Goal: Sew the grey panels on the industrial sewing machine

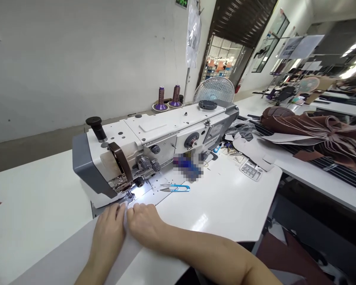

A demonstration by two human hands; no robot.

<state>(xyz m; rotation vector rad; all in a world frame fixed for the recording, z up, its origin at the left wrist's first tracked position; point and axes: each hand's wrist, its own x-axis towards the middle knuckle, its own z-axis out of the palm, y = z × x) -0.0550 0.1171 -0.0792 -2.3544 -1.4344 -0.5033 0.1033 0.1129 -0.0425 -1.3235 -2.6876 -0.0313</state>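
Both hands are at the front of a white sewing machine [166, 134], close to its lit presser foot [130, 196]. A pale grey sheet of material [68, 253] runs from the lower left up to the foot. My left hand [108, 229] is closed on the sheet, fingers together and pointing toward the foot. Beside it, almost touching, my right hand [145, 223] has its fingers curled tightly at the sheet's edge; the fingertips are hidden. Blue-handled thread snips [175, 188] lie on the machine bed, to the right of the foot.
Two brown thread cones [161, 99] stand behind the machine, near a fan [214, 89]. A blurred blue item [188, 167] sits under the machine arm. A bobbin tray [250, 171] rests on the white table [225, 206]. Brown cut pieces [317, 126] are heaped on the right-hand table.
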